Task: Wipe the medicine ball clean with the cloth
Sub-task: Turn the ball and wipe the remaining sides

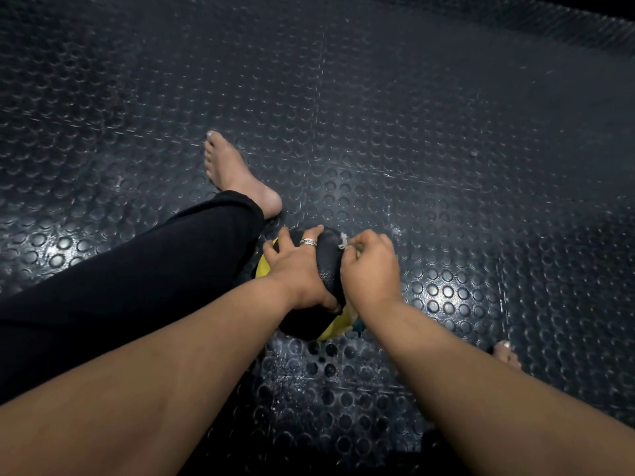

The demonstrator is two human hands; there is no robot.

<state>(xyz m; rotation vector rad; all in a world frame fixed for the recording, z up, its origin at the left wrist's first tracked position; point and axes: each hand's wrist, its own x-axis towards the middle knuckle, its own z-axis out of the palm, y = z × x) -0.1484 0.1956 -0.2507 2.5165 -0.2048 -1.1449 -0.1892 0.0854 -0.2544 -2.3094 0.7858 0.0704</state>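
the medicine ball [328, 269], black with yellow panels, sat on the studded rubber floor mat [446, 132] directly in front of the seated person, tucked against the inner side of the left leg in black trousers [137, 269], with the bare left foot [237, 176] beyond it and the toes of the other foot [507, 352] off to the right.

both hands were on the ball, so neither had any reaching to do. the left hand [297, 266], a ring on one finger, lay over the top of the ball on its left side, fingers spread and bent to the curve and the thumb tucked lower toward the near side; it read as a steadying hold. the right hand [372, 269] was against the ball's right shoulder with its fingers curled in, pinching a small bunch of cloth [345, 245] whose pale edge showed at the fingertips, touching the black panel. a scrap of teal below the right wrist may have been more of the cloth, though that could not be told.

the relation that mattered: the cloth met the ball on its upper right, while the bare black strip between the two hands ran from far to near. a wipe would probably travel along that strip toward the body, with the left hand turning the ball to present the yellow panels low on the near side.
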